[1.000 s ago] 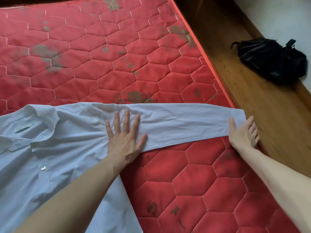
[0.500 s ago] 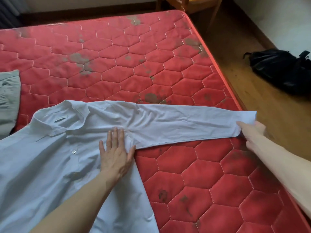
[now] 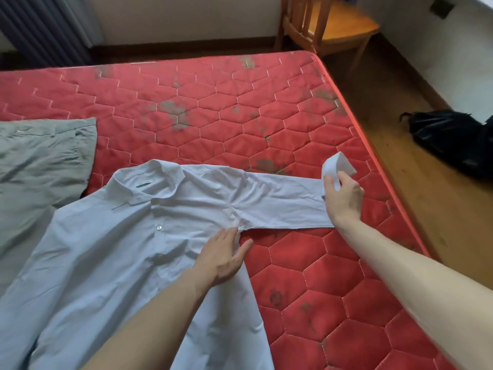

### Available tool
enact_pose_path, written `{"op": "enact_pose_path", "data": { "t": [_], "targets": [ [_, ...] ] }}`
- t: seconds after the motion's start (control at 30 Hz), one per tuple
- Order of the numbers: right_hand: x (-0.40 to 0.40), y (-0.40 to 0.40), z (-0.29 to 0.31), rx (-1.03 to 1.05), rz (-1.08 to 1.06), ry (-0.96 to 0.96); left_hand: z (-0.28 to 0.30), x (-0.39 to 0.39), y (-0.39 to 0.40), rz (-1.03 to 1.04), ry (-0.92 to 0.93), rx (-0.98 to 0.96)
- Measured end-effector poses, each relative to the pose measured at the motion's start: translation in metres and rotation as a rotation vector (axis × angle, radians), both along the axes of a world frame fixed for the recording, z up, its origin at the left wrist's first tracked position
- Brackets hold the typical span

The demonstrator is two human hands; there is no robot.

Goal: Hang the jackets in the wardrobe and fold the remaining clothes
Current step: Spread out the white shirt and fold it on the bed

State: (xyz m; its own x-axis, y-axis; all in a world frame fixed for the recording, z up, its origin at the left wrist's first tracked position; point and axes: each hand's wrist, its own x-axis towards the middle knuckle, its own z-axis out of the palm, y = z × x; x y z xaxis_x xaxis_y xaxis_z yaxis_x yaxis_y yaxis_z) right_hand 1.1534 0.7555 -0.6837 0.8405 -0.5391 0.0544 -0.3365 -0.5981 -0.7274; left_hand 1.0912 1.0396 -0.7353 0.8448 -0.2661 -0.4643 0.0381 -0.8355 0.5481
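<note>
A: Shirt (image 3: 112, 252) lies flat, front up, on the mattress (image 3: 293, 289); sleeve (image 3: 280, 201) stretched away from the collar.

B: Hands?

A: Right hand (image 3: 344, 193) pinches the cuff (image 3: 337, 166), lifted off the mattress. Left hand (image 3: 222, 259) flat, fingers straight, pressing beside the armpit seam.

B: Handling?

A: Judged light, limp, creases easily (grip cuff and seam). Grey garment (image 3: 40, 161) beyond the collar.
</note>
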Motion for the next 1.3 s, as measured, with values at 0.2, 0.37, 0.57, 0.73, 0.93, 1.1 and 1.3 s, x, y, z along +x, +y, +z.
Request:
{"op": "enact_pose_path", "data": {
  "t": [0.2,0.37,0.57,0.73,0.93,1.1,1.3],
  "targets": [
    [-0.001,0.143,0.011,-0.137,0.349,0.063,0.034,0.012,0.025,0.609,0.147,-0.518],
    [-0.015,0.257,0.012,-0.232,0.596,0.085,0.053,0.028,0.102,0.922,0.316,-0.808],
    [-0.029,0.344,-0.002,-0.439,0.906,0.078,0.059,0.053,0.186,0.831,0.284,-0.687],
    [-0.046,0.378,-0.012,-0.446,1.011,-0.035,0.061,0.054,0.236,0.847,0.273,-0.657],
    [-0.082,0.369,-0.035,-0.662,1.049,-0.088,0.050,0.037,0.293,1.085,0.161,-0.588],
    [-0.093,0.337,-0.061,-0.525,0.676,0.081,0.038,0.013,0.332,1.313,0.066,-0.503],
    [-0.071,0.310,-0.074,-0.334,0.212,0.388,0.009,-0.022,0.366,1.454,0.101,-0.339]
  ]
}}
